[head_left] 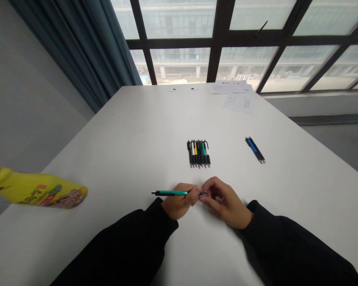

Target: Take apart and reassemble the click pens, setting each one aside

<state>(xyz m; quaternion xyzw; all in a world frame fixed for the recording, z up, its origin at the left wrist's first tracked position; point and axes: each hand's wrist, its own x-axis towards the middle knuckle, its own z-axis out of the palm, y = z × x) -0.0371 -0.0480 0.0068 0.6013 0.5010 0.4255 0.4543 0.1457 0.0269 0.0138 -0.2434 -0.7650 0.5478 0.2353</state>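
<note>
My left hand [181,201] is closed around a green pen [173,193] with a black end, held level just above the white table [116,159]. The pen's black end points left, and its other end comes out between my thumb and forefinger. There my right hand [226,203] pinches the small silver tip of the pen. Whether the tip is loose from the barrel, I cannot tell. Just beyond my hands lies a neat row of several pens [198,154], black, white, yellow and green, side by side with their silver tips toward me.
A small group of black and blue pens [255,150] lies to the right. On the left stands a yellow bottle [38,188], looking tilted in this view. Printed papers [238,102] rest near the far edge, before the window. A blue curtain [86,47] hangs at the far left.
</note>
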